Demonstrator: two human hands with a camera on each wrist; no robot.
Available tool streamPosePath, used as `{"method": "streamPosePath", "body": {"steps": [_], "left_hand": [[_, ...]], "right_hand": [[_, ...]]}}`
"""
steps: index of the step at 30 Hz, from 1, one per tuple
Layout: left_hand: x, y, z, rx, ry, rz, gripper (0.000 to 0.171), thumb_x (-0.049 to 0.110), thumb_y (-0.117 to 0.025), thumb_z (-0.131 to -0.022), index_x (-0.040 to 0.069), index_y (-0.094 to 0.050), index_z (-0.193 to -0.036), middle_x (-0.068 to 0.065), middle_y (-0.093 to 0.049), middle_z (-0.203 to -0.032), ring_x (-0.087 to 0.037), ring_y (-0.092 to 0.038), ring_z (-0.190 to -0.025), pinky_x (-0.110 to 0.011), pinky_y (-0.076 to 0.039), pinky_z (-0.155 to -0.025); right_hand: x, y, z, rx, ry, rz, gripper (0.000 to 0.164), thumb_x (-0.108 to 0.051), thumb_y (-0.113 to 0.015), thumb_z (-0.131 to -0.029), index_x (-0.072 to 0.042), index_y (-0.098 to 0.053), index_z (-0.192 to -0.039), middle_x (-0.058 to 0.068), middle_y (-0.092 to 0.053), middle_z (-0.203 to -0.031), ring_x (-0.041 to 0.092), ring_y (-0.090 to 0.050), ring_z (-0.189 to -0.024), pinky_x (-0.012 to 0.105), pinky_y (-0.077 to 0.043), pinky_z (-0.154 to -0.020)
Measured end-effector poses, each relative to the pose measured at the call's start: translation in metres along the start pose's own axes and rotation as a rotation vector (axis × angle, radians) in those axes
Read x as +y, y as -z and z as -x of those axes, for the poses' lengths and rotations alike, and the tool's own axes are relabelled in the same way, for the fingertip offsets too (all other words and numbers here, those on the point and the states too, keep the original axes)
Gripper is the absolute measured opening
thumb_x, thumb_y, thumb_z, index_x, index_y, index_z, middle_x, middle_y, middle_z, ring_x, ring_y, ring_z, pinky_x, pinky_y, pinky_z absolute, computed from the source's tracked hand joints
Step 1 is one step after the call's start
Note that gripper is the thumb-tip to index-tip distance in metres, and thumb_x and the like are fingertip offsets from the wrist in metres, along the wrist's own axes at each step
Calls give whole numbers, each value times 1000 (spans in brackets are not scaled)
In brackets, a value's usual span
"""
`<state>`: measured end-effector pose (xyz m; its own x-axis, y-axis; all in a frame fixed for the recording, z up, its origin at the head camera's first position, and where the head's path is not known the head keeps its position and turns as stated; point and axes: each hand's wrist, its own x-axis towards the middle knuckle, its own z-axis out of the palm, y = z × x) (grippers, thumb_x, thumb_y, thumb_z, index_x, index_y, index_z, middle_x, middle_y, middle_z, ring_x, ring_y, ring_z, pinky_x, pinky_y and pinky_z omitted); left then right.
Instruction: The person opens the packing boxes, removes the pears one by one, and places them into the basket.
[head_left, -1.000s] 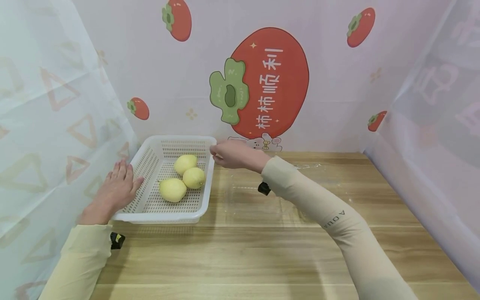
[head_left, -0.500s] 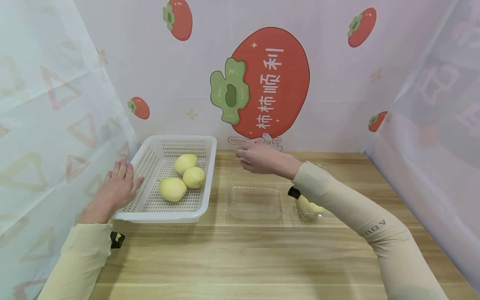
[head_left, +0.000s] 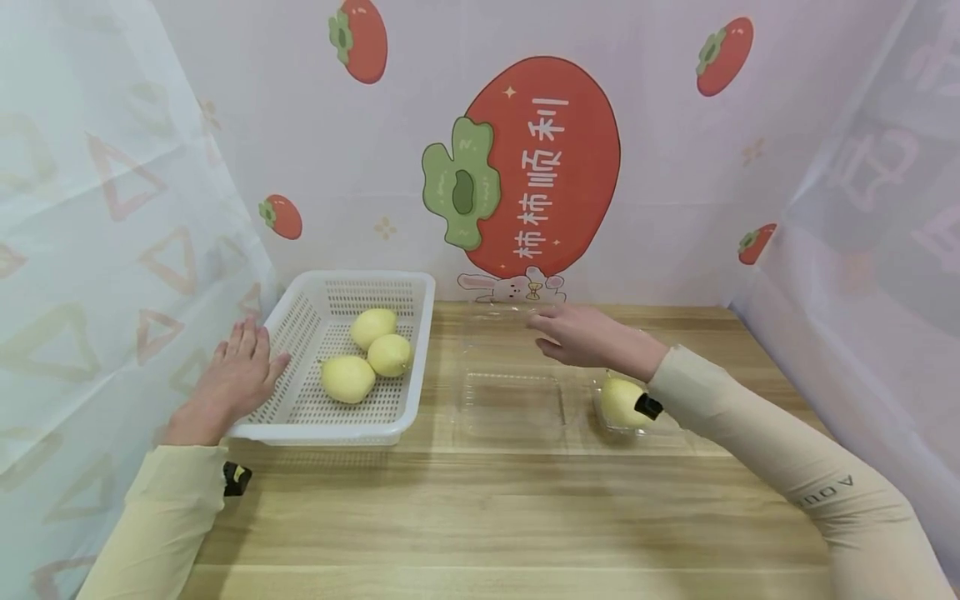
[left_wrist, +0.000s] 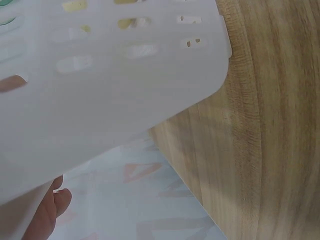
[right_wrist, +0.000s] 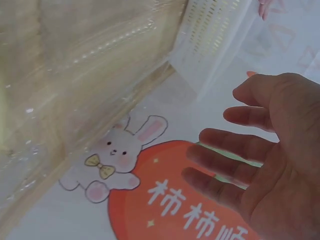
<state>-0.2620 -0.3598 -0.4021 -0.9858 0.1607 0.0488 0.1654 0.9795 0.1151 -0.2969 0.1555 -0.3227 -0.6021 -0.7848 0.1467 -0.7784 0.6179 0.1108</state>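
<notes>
My left hand lies with straight fingers along the left side of a white plastic basket. Three pale yellow pears sit inside the basket. In the left wrist view, the slotted basket wall covers most of that hand, and only some fingers show. My right hand hovers over a clear plastic box, holding nothing. Its fingers are loosely bent and apart in the right wrist view. A single pear rests in the right part of the clear plastic, just below the right wrist.
Behind the wooden table stands a pale backdrop printed with persimmons and a rabbit. Pale sheets hang at both sides; the left sheet comes close to the left hand. The clear plastic looks shiny and hard to make out.
My right hand has moved right, away from the basket's right rim to above the clear plastic box, uncovering the pear there. The left hand and the basket's pears have stayed in place.
</notes>
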Motion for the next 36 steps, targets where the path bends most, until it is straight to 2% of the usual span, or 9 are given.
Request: {"method": "streamPosePath", "body": {"steps": [4,9,12,18,21,24,29,36], "left_hand": [[0,1,0,-4,3,1,79,45,-17,-107,-22,-6,-147,-40,13,-154,-56,7,-145,-71,-7,-114],[1,0,0,-7,4,2,79,45,-18,-107,-22,-6,-147,-40,12,-155,-56,7,-145,-71,-6,-114],[0,0,-1,10,-3,-4,78,44,-19,-107,-22,-7,-146,-41,10,-155,-57,5,-145,-71,-7,-114],[0,0,-1,19,-3,-1,78,44,-20,-107,-22,-7,-147,-40,11,-155,-56,6,-145,-71,-7,-114],[0,0,-1,9,1,-2,78,45,-20,-107,-21,-7,-147,-39,12,-155,-56,7,-145,-71,-6,-114],[0,1,-2,7,1,-2,78,45,-19,-107,-21,-8,-147,-39,13,-155,-56,7,-145,-71,-7,-114],[1,0,-2,5,4,10,78,45,-18,-107,-21,-7,-147,-38,15,-155,-55,9,-145,-70,-5,-115],[1,0,-2,2,11,16,79,46,-18,-106,-20,-6,-148,-37,16,-155,-54,10,-145,-70,-3,-115]], "right_hand": [[6,-4,17,-23,-21,-4,33,-17,-64,-93,-6,-63,-124,10,-69,-109,27,-66,-91,46,-56,-79],[14,-13,39,-86,-91,-28,34,-21,-63,-94,-8,-62,-126,11,-68,-115,29,-65,-103,48,-56,-85],[19,-18,51,-97,-121,-37,36,-22,-63,-94,-7,-62,-127,12,-66,-118,31,-64,-109,49,-55,-88],[28,-25,68,-73,-130,-35,36,-21,-63,-93,-5,-61,-125,14,-67,-116,33,-66,-105,51,-54,-89],[30,-30,77,-75,-139,-11,36,-23,-64,-92,-6,-62,-124,12,-68,-112,31,-66,-99,51,-54,-86],[31,-36,87,-88,-157,-5,36,-25,-65,-92,-7,-63,-123,12,-68,-112,31,-65,-99,51,-53,-86],[33,-45,97,-128,-204,-52,38,-27,-64,-94,-7,-64,-125,15,-68,-117,36,-64,-108,54,-51,-93],[37,-54,107,-171,-250,-143,43,-33,-63,-93,-9,-63,-129,15,-66,-122,34,-63,-110,52,-52,-93]]}}
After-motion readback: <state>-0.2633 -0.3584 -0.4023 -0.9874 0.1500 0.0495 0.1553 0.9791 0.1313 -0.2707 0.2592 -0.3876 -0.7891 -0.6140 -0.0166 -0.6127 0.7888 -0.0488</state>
